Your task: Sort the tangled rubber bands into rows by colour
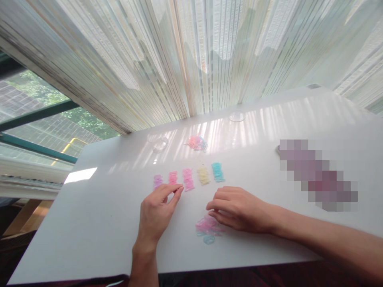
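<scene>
My left hand [157,211] is closed in a pinch, thumb and index fingertips together beside the front end of a row of pink rubber bands [188,179]. Whatever sits in the pinch is too small to make out. To its left are rows of coral-pink bands [173,177] and purple bands [157,180], their near ends partly hidden by the hand. Yellow bands [203,175] and turquoise bands [218,172] form rows on the right. My right hand [236,207] hovers with curled fingers, thumb and index slightly apart, by a loose pile of pink and blue bands [208,226].
Farther back on the white table [119,223] lies a mixed heap of bands [196,142]. Two clear round dishes stand there, a left dish [160,144] and a right dish [237,116]. A blurred-out object [317,175] is at right. Blinds [179,59] hang along the back edge.
</scene>
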`<state>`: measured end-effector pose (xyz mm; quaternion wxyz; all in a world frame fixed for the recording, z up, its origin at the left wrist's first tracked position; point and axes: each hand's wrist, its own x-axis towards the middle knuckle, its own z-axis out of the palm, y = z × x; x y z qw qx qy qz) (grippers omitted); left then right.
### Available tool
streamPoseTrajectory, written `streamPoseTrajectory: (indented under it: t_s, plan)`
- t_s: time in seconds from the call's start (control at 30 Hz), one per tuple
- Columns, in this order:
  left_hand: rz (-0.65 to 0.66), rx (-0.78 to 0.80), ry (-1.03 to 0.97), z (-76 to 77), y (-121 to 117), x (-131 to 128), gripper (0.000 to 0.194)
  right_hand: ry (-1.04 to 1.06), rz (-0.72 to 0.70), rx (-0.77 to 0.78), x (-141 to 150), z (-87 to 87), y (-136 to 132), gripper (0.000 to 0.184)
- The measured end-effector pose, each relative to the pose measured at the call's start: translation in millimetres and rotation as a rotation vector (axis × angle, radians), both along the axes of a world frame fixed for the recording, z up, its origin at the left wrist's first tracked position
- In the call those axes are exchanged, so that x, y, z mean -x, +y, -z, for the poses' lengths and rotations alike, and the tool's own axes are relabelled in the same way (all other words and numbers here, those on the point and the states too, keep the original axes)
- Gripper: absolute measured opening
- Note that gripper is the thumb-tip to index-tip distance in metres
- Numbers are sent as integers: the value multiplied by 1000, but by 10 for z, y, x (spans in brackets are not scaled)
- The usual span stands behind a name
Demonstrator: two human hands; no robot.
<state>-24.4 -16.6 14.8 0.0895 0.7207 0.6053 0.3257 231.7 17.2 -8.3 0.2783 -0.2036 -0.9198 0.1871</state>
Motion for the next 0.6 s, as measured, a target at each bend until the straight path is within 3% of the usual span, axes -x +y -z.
streamPoseTrajectory:
  t_s: [0.27,0.47,0.6]
  plan:
    - [-60,40,217,120,93,-13,12,-14,-10,-38,-6,27,-8,30]
    - [-3,-61,144,73,16,1,17,-19,-7,-35,-15,15,7,29]
    - [102,-10,42,73,-227,-30,15,-37,25,-26,-17,24,25,25]
